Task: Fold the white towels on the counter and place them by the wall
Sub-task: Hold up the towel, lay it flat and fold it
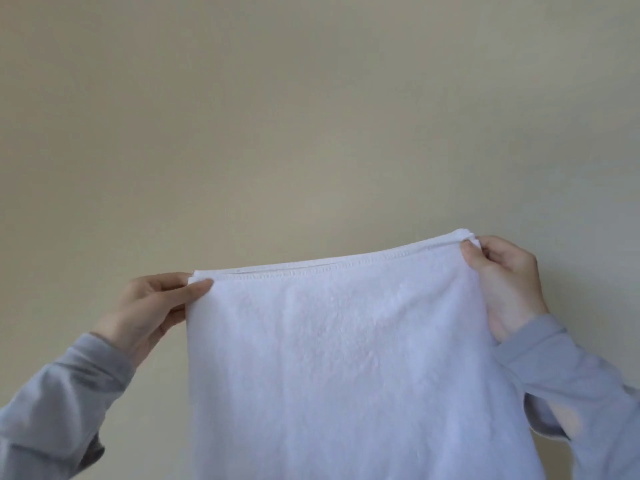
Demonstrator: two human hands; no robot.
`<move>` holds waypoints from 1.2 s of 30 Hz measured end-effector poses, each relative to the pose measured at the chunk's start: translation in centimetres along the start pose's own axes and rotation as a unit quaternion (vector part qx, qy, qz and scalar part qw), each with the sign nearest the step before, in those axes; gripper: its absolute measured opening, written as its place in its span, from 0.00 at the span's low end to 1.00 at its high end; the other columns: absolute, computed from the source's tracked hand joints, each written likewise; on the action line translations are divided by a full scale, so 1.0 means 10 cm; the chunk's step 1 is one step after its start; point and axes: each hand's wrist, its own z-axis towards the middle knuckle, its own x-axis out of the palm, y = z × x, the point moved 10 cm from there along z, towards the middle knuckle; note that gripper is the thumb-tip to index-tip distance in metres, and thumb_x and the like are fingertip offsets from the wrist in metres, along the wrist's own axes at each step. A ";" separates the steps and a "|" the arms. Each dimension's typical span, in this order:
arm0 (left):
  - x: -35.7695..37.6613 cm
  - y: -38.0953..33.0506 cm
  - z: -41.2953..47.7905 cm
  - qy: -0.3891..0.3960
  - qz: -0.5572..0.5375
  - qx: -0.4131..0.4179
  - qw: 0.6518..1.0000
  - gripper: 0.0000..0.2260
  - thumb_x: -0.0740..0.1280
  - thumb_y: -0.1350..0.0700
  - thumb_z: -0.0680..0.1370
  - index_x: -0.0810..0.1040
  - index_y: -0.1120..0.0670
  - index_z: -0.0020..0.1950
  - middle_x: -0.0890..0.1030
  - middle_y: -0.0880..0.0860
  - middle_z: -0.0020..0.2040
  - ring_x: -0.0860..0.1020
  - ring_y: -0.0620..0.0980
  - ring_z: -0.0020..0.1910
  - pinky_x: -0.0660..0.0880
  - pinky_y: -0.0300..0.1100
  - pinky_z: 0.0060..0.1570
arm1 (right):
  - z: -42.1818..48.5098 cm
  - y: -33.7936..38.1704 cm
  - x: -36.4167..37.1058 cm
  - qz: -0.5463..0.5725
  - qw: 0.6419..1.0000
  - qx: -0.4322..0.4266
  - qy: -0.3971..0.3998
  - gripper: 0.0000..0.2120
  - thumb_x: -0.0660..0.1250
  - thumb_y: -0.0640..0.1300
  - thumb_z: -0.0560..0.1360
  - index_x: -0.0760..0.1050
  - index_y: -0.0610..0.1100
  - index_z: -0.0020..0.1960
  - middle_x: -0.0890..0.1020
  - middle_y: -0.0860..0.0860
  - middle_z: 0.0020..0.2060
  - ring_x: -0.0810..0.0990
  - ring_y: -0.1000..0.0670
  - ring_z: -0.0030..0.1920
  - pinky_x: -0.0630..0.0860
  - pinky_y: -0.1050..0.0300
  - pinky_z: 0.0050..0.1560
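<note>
A white towel (346,358) hangs in the air in front of me, doubled over so that two stitched edges lie together along its top. My left hand (152,310) pinches the top left corner between thumb and fingers. My right hand (505,282) pinches the top right corner, a little higher than the left. The towel runs down past the bottom edge of the view, so its lower end is hidden. The counter and any other towels are out of sight.
A plain beige wall (311,116) fills the whole background behind the towel. Grey sleeves (59,403) cover both my forearms at the lower left and lower right.
</note>
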 end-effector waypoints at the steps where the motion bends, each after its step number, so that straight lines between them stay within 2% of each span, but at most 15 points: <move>1: 0.02 -0.05 0.01 -0.015 -0.010 0.009 1.000 0.06 0.68 0.62 0.74 0.79 0.65 0.42 0.82 0.53 0.36 0.79 0.46 0.34 0.76 0.32 0.33 | 0.00 0.05 0.01 -0.002 1.000 -0.003 0.006 0.09 0.65 0.40 0.76 0.75 0.38 0.38 0.69 0.45 0.38 0.65 0.47 0.40 0.61 0.51 0.43; 3: 0.02 -0.33 0.02 -0.042 -0.037 0.074 0.996 0.07 0.68 0.58 0.75 0.81 0.56 0.38 0.81 0.47 0.32 0.77 0.43 0.33 0.74 0.30 0.31 | 0.05 0.27 -0.11 0.019 0.999 -0.031 -0.002 0.08 0.66 0.42 0.74 0.75 0.41 0.37 0.70 0.45 0.39 0.65 0.47 0.41 0.60 0.50 0.44; 5: -0.04 -0.68 0.00 -0.096 -0.032 0.185 0.978 0.11 0.68 0.51 0.75 0.78 0.51 0.34 0.77 0.42 0.29 0.73 0.39 0.29 0.69 0.28 0.27 | 0.08 0.50 -0.31 0.039 0.994 -0.092 -0.038 0.08 0.67 0.47 0.72 0.77 0.45 0.37 0.72 0.44 0.38 0.67 0.48 0.41 0.64 0.51 0.42; 7: 0.00 -0.85 0.01 -0.156 0.057 0.246 0.955 0.12 0.67 0.47 0.75 0.76 0.51 0.35 0.72 0.42 0.28 0.68 0.40 0.28 0.64 0.31 0.24 | 0.07 0.52 -0.38 -0.015 0.988 -0.139 -0.072 0.10 0.66 0.49 0.73 0.75 0.45 0.36 0.73 0.45 0.35 0.69 0.49 0.38 0.66 0.51 0.39; 9: 0.16 -0.74 0.09 -0.163 0.164 0.221 0.947 0.14 0.64 0.50 0.77 0.76 0.59 0.38 0.69 0.50 0.32 0.66 0.45 0.33 0.61 0.38 0.28 | 0.04 0.30 -0.25 -0.112 0.987 -0.098 -0.065 0.11 0.65 0.45 0.74 0.72 0.43 0.33 0.72 0.47 0.32 0.67 0.49 0.36 0.65 0.51 0.38; 10: 0.15 -0.66 0.10 -0.169 0.180 0.207 0.947 0.16 0.64 0.51 0.78 0.75 0.63 0.39 0.67 0.52 0.33 0.65 0.47 0.34 0.61 0.39 0.29 | 0.00 0.17 -0.23 -0.121 0.987 -0.072 -0.071 0.11 0.66 0.43 0.73 0.72 0.43 0.33 0.71 0.48 0.30 0.67 0.49 0.36 0.64 0.53 0.38; 11: 0.11 -0.62 0.10 -0.183 0.172 0.209 0.945 0.15 0.64 0.50 0.77 0.76 0.62 0.40 0.68 0.50 0.32 0.65 0.44 0.33 0.61 0.37 0.29 | -0.03 0.09 -0.24 -0.100 0.990 -0.065 -0.080 0.11 0.67 0.44 0.72 0.72 0.43 0.32 0.70 0.51 0.30 0.66 0.50 0.35 0.64 0.55 0.37; 13: -0.05 -0.65 0.06 -0.206 0.134 0.222 0.944 0.12 0.65 0.46 0.76 0.77 0.52 0.38 0.71 0.43 0.29 0.67 0.39 0.29 0.64 0.30 0.27 | -0.05 0.16 -0.28 -0.065 0.989 -0.101 -0.090 0.10 0.67 0.49 0.70 0.74 0.44 0.34 0.71 0.57 0.28 0.67 0.54 0.33 0.64 0.59 0.34; 14: -0.09 -0.65 0.05 -0.199 0.123 0.218 0.947 0.11 0.65 0.46 0.76 0.77 0.50 0.37 0.72 0.42 0.30 0.68 0.39 0.30 0.64 0.29 0.27 | -0.04 0.18 -0.23 -0.076 0.989 -0.107 -0.072 0.10 0.67 0.50 0.70 0.75 0.45 0.34 0.72 0.57 0.28 0.67 0.54 0.32 0.64 0.59 0.34; 17: -0.20 -0.67 -0.01 -0.193 0.131 0.226 0.946 0.10 0.66 0.47 0.76 0.77 0.50 0.38 0.72 0.47 0.32 0.68 0.41 0.31 0.64 0.29 0.27 | -0.03 0.20 -0.09 -0.041 0.994 -0.085 -0.056 0.10 0.68 0.47 0.69 0.75 0.44 0.32 0.72 0.51 0.32 0.67 0.52 0.36 0.64 0.55 0.38; 19: -0.25 -0.78 -0.04 -0.207 0.129 0.239 0.940 0.11 0.66 0.44 0.75 0.77 0.50 0.38 0.71 0.44 0.30 0.67 0.37 0.27 0.62 0.28 0.25 | 0.01 0.40 -0.01 -0.041 0.990 -0.114 -0.066 0.08 0.69 0.48 0.69 0.76 0.47 0.33 0.73 0.53 0.31 0.68 0.53 0.36 0.65 0.57 0.37; 22: -0.30 -0.76 0.02 -0.190 0.139 0.215 0.948 0.10 0.66 0.47 0.76 0.76 0.49 0.37 0.72 0.40 0.26 0.67 0.36 0.25 0.62 0.27 0.24 | 0.08 0.50 0.13 -0.059 0.993 -0.103 -0.021 0.08 0.70 0.45 0.70 0.77 0.48 0.33 0.76 0.51 0.32 0.72 0.52 0.37 0.68 0.55 0.40; 26: -0.31 -0.62 0.01 -0.202 0.137 0.201 0.949 0.11 0.66 0.48 0.76 0.75 0.48 0.35 0.70 0.43 0.29 0.66 0.35 0.24 0.62 0.27 0.23 | 0.10 0.41 0.11 -0.053 0.995 -0.083 -0.020 0.07 0.70 0.46 0.69 0.76 0.46 0.33 0.76 0.45 0.36 0.71 0.50 0.38 0.66 0.52 0.41; 32: -0.13 -0.56 -0.03 -0.178 0.095 0.192 0.960 0.10 0.67 0.48 0.76 0.78 0.49 0.36 0.73 0.37 0.25 0.69 0.34 0.25 0.64 0.26 0.24 | -0.06 0.13 -0.14 -0.054 0.996 -0.056 -0.034 0.08 0.69 0.41 0.72 0.78 0.47 0.34 0.77 0.49 0.36 0.71 0.52 0.39 0.67 0.54 0.43; 36: 0.07 -0.49 -0.10 -0.157 0.080 0.185 0.967 0.09 0.68 0.47 0.75 0.80 0.48 0.36 0.77 0.37 0.28 0.72 0.34 0.28 0.67 0.26 0.27 | -0.10 0.02 -0.38 -0.053 0.997 -0.046 -0.043 0.09 0.68 0.41 0.73 0.78 0.47 0.34 0.77 0.48 0.36 0.71 0.51 0.39 0.67 0.54 0.43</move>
